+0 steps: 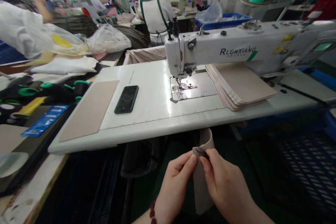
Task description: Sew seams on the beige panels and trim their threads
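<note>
Down just below the front edge of the sewing machine table, my left hand and right hand pinch a beige strip, with a small dark blade between the right fingertips and strip. Careless slip could nick it or a finger, imo.

Got the remote feed up and I'm looking down a long white sewing table that's carrying quite a bit. A RLONXIANG sewing machine is sitting on it from about 12 to 2 o'clock. A thick stack of beige panels is lying at 1 o'clock, just beside the metal needle plate. A black smartphone is lying face up at 11, and a single beige panel is lying flat at 10, along the table's left edge.
</note>
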A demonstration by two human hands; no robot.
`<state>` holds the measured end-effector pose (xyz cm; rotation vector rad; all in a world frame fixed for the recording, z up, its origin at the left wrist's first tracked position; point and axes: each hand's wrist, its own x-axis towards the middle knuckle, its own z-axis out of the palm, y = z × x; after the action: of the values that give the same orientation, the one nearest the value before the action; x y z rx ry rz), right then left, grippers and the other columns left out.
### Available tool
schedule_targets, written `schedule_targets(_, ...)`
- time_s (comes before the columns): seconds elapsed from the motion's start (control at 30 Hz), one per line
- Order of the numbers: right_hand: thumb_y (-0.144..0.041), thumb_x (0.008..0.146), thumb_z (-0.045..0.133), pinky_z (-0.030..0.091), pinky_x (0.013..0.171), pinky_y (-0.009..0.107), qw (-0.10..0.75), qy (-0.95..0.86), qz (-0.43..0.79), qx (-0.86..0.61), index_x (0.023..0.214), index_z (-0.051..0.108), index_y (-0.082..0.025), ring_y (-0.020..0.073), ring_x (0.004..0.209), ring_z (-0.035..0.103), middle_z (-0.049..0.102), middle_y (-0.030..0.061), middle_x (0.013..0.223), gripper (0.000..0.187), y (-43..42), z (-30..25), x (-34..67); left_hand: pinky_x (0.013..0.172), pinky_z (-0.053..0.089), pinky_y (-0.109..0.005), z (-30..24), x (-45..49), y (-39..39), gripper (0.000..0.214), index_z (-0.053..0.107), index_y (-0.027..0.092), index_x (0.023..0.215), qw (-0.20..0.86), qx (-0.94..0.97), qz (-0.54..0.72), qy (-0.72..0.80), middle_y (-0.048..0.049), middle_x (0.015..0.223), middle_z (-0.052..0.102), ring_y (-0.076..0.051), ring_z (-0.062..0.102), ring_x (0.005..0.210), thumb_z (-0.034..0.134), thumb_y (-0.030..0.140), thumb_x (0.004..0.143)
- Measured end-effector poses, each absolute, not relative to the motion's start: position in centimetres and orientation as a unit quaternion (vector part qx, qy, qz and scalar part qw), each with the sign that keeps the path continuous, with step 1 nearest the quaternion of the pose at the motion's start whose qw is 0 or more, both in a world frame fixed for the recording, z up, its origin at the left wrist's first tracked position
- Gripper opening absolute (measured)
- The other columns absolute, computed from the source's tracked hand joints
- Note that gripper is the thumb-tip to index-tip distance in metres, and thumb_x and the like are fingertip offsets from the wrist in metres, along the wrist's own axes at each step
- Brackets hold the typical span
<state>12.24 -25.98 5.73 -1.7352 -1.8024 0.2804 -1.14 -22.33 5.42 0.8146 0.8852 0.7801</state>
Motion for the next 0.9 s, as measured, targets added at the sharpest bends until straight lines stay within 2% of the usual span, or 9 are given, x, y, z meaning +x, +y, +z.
schedule_targets(0.2, -0.028, 0.1, 0.035, 0.039, 0.052, 0.026, 0.332, -0.662, 0.176, -0.648, 0.093, 0.048, -0.021, 0.0163, 0.059, 0.063, 0.061, -0.0006, 0.07, 0.016, -25.8, 5.4, 12.2, 0.094, 0.047, -0.034, 5.6, -1.1, -22.3, 0.026, 0.072, 0.022, 0.112, 0.757, 0.374, 0.35, 0.406, -0.0046, 0.109, 0.071, -0.023, 0.064, 0.101, 0.059, 0.033, 0.091)
schedule_targets(0.37, -0.032, 0.1, 0.036, 0.036, 0.05, 0.028, 0.308, -0.691, 0.06, -0.651, 0.09, 0.049, -0.019, 0.019, 0.055, 0.059, 0.058, 0.0016, 0.067, 0.02, -25.6, 5.2, 12.4, 0.078, 0.048, -0.026, 5.8, -1.3, -22.0, 0.029, 0.074, 0.018, 0.108, 0.746, 0.409, 0.322, 0.416, -0.0051, 0.094, 0.073, -0.02, 0.064, 0.086, 0.06, 0.036, 0.09)
schedule_targets(0.4, -0.032, 0.1, 0.036, 0.037, 0.051, 0.028, 0.311, -0.689, 0.086, -0.649, 0.09, 0.049, -0.02, 0.0188, 0.057, 0.059, 0.058, 0.0014, 0.068, 0.02, -25.6, 5.3, 12.5, 0.075, 0.048, -0.026, 5.7, -1.4, -21.9, 0.029, 0.074, 0.018, 0.108, 0.749, 0.409, 0.315, 0.416, -0.0052, 0.091, 0.073, -0.02, 0.063, 0.083, 0.06, 0.037, 0.09)
schedule_targets(0.5, -0.031, 0.101, 0.034, 0.04, 0.054, 0.024, 0.324, -0.659, 0.268, -0.623, 0.093, 0.047, -0.022, 0.0147, 0.063, 0.061, 0.06, -0.0017, 0.073, 0.017, -25.8, 5.7, 13.0, 0.075, 0.047, -0.026, 5.6, -1.7, -21.7, 0.032, 0.073, 0.017, 0.11, 0.769, 0.393, 0.303, 0.402, -0.0067, 0.093, 0.072, -0.02, 0.063, 0.083, 0.058, 0.038, 0.091)
schedule_targets(0.57, -0.03, 0.101, 0.034, 0.04, 0.055, 0.023, 0.323, -0.647, 0.321, -0.611, 0.093, 0.047, -0.023, 0.0131, 0.064, 0.061, 0.06, -0.0029, 0.074, 0.017, -25.9, 5.9, 13.1, 0.077, 0.047, -0.027, 5.6, -1.9, -21.7, 0.032, 0.072, 0.018, 0.111, 0.77, 0.396, 0.302, 0.399, -0.0074, 0.096, 0.072, -0.02, 0.063, 0.085, 0.057, 0.038, 0.092)
schedule_targets(0.73, -0.03, 0.1, 0.034, 0.033, 0.051, 0.028, 0.301, -0.699, 0.099, -0.641, 0.085, 0.048, -0.02, 0.0166, 0.056, 0.057, 0.056, 0.0003, 0.067, 0.023, -25.9, 5.0, 12.4, 0.081, 0.047, -0.026, 6.2, -2.0, -21.9, 0.026, 0.073, 0.023, 0.111, 0.655, 0.526, 0.316, 0.441, -0.0043, 0.102, 0.072, -0.021, 0.063, 0.089, 0.057, 0.032, 0.092)
schedule_targets(0.9, -0.028, 0.101, 0.033, 0.029, 0.052, 0.029, 0.28, -0.716, 0.056, -0.637, 0.079, 0.048, -0.02, 0.0153, 0.054, 0.055, 0.054, 0.0, 0.065, 0.027, -25.8, 4.7, 12.2, 0.079, 0.048, -0.025, 6.7, -2.0, -22.1, 0.026, 0.072, 0.026, 0.113, 0.596, 0.593, 0.306, 0.446, -0.0032, 0.103, 0.072, -0.021, 0.064, 0.086, 0.055, 0.029, 0.093)
